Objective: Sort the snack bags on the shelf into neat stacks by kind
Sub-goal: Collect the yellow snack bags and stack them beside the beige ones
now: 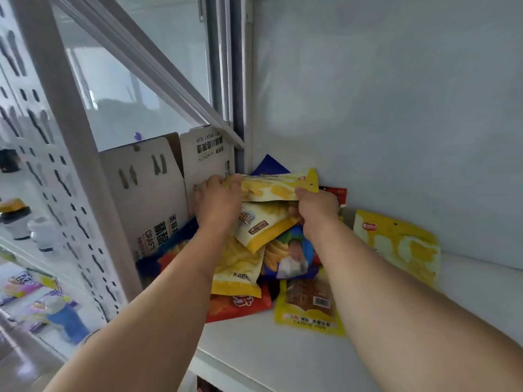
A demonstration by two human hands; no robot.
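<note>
Both hands hold one flat yellow-and-white foil snack bag [278, 185] above the jumbled heap in the back corner of the white shelf [254, 349]: the left hand [218, 198] pinches its left end, the right hand [317, 206] its right end, fingers curled over the edges. The bag's long axis runs left to right between them. A matching yellow-and-white bag [396, 244] leans against the wall to the right, nearer the right hand, so the move likely goes rightward.
</note>
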